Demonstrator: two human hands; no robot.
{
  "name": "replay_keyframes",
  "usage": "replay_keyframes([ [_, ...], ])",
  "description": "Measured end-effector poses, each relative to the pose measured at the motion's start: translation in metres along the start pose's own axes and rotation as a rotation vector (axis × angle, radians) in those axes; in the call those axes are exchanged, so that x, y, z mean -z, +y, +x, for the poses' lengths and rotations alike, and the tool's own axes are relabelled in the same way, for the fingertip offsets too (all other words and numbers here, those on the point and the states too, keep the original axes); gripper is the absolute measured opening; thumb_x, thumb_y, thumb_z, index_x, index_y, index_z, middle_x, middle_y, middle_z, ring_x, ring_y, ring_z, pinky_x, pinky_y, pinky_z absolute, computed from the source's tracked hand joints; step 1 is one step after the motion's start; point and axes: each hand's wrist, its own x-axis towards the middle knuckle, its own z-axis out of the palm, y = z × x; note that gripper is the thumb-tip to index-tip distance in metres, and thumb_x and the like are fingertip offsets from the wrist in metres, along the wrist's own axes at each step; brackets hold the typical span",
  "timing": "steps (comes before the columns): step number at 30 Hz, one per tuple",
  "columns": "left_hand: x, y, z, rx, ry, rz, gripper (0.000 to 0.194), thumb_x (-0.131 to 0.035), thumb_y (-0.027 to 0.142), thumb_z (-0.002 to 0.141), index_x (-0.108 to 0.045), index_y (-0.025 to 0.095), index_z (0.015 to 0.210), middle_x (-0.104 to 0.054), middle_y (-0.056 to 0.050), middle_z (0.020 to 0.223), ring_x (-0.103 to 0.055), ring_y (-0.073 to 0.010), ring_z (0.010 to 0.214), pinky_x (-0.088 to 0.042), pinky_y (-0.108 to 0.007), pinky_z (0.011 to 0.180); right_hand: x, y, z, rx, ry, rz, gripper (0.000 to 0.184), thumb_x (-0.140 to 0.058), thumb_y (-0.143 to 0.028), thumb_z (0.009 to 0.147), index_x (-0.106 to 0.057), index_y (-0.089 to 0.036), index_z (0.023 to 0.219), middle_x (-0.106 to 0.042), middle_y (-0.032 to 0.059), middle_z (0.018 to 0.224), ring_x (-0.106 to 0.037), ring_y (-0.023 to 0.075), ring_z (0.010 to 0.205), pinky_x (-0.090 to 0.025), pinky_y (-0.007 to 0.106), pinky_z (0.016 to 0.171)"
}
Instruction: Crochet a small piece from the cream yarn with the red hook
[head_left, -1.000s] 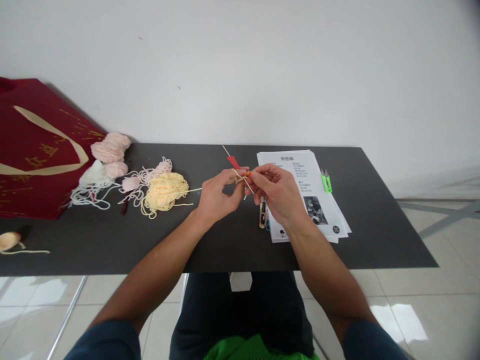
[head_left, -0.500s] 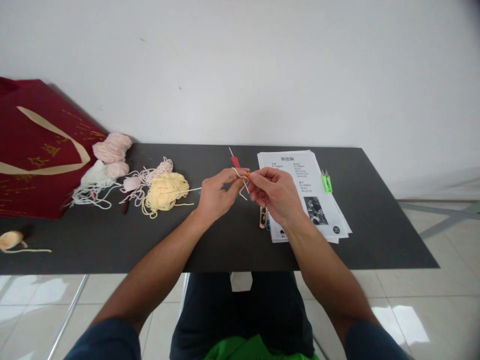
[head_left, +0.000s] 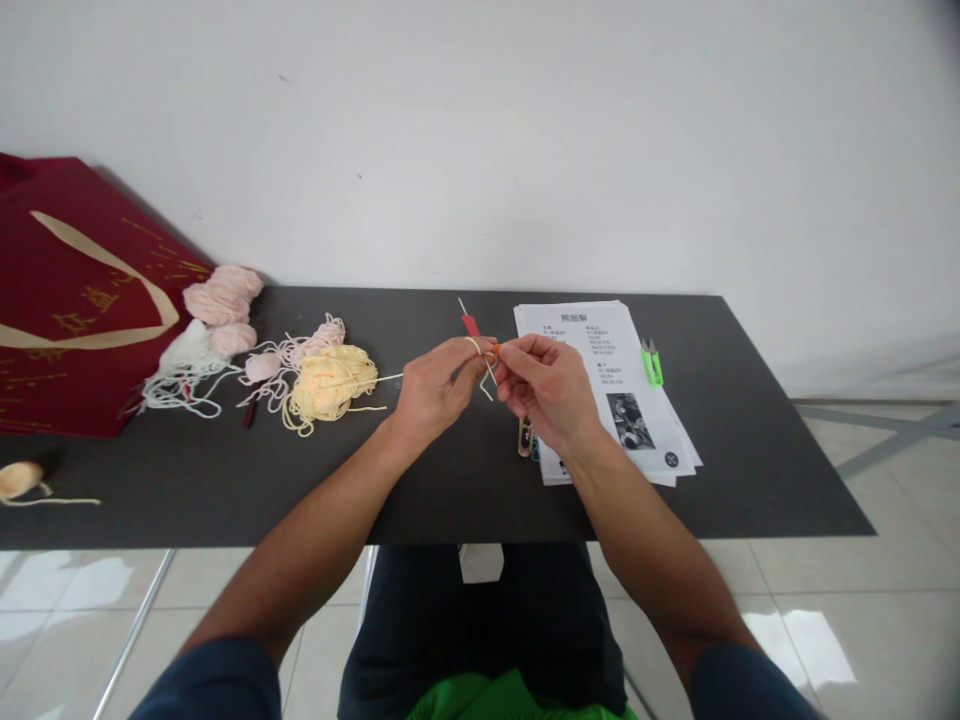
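Observation:
My left hand [head_left: 436,388] is closed over cream yarn [head_left: 475,345], pinching it between thumb and forefinger. A short yarn tail hangs below the fingertips. My right hand [head_left: 547,388] meets it, its thumb and forefinger closed on a small orange piece [head_left: 496,349] at the yarn; its exact kind is too small to make out. Just beyond the left fingers shows a crochet hook [head_left: 470,325] with a red handle and thin metal shaft; its near end is hidden. From the left hand a strand runs to a pale yellow yarn ball [head_left: 330,384] on the table.
Printed sheets [head_left: 645,435] lie at right, with green thread snips [head_left: 651,363] on their edge. Pink yarn [head_left: 225,295] and white yarn [head_left: 184,360] rest by a dark red bag [head_left: 90,290] at left. A small beige piece [head_left: 21,480] lies near the black table's [head_left: 735,440] left front.
Almost nothing differs. Both hands hold the same position, with only a slight shift of the fingers and yarn tail.

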Motion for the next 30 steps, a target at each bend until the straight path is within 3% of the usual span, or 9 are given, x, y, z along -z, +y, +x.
replay_keyframes([
  [7, 0.002, 0.002, 0.002, -0.025, -0.035, 0.057, 0.016, -0.061, 0.022, 0.1, -0.076, 0.02, 0.105, -0.083, -0.005, 0.107, -0.079, -0.0142, 0.098, -0.058, -0.022, 0.089, 0.0, 0.0, 0.0, 0.039, -0.003, -0.023, 0.025, -0.086, -0.034, 0.077, -0.068, -0.017, 0.075, -0.072, -0.0004, 0.062, -0.062, 0.0092, 0.043, -0.039, 0.017, 0.031],
  [12, -0.001, 0.002, -0.001, 0.095, -0.017, 0.001, 0.015, -0.065, 0.028, 0.099, -0.076, 0.022, 0.106, -0.083, -0.004, 0.109, -0.079, -0.0142, 0.096, -0.059, -0.023, 0.088, 0.0, -0.001, 0.0, 0.035, 0.001, -0.054, 0.025, -0.084, -0.035, 0.076, -0.066, -0.018, 0.075, -0.071, -0.0016, 0.061, -0.06, 0.0084, 0.042, -0.035, 0.017, 0.032],
  [17, -0.003, 0.003, 0.0, 0.303, -0.003, -0.236, 0.02, -0.071, 0.037, 0.095, -0.076, 0.023, 0.109, -0.082, -0.005, 0.108, -0.079, -0.0156, 0.091, -0.06, -0.025, 0.081, -0.001, -0.002, 0.0, -0.012, 0.022, -0.117, 0.026, -0.083, -0.036, 0.075, -0.063, -0.02, 0.075, -0.067, -0.0039, 0.058, -0.054, 0.0065, 0.041, -0.029, 0.017, 0.034],
  [24, 0.002, 0.0, 0.008, 0.393, 0.078, -0.586, 0.021, -0.081, 0.035, 0.087, -0.075, 0.02, 0.102, -0.083, -0.006, 0.09, -0.079, -0.0169, 0.078, -0.062, -0.031, 0.081, 0.005, -0.001, 0.005, -0.038, -0.013, -0.193, 0.03, -0.081, -0.042, 0.078, -0.062, -0.02, 0.071, -0.059, -0.0058, 0.054, -0.042, 0.0051, 0.041, -0.019, 0.02, 0.039],
  [26, 0.004, -0.004, 0.009, 0.432, 0.057, -0.738, 0.022, -0.082, 0.035, 0.086, -0.075, 0.021, 0.101, -0.082, -0.006, 0.09, -0.079, -0.0186, 0.078, -0.063, -0.034, 0.079, 0.008, 0.001, 0.009, -0.014, -0.015, -0.152, 0.033, -0.076, -0.051, 0.082, -0.068, -0.02, 0.077, -0.062, -0.0035, 0.06, -0.045, 0.0067, 0.047, -0.023, 0.022, 0.042],
  [30, 0.004, -0.01, 0.009, 0.49, -0.066, -0.881, 0.024, -0.083, 0.039, 0.085, -0.075, 0.019, 0.097, -0.08, -0.006, 0.085, -0.077, -0.0197, 0.075, -0.062, -0.034, 0.073, 0.008, 0.006, 0.012, -0.083, -0.21, 0.033, 0.036, -0.069, -0.057, 0.089, -0.075, -0.021, 0.092, -0.067, 0.0, 0.08, -0.055, 0.0106, 0.066, -0.038, 0.023, 0.053],
])
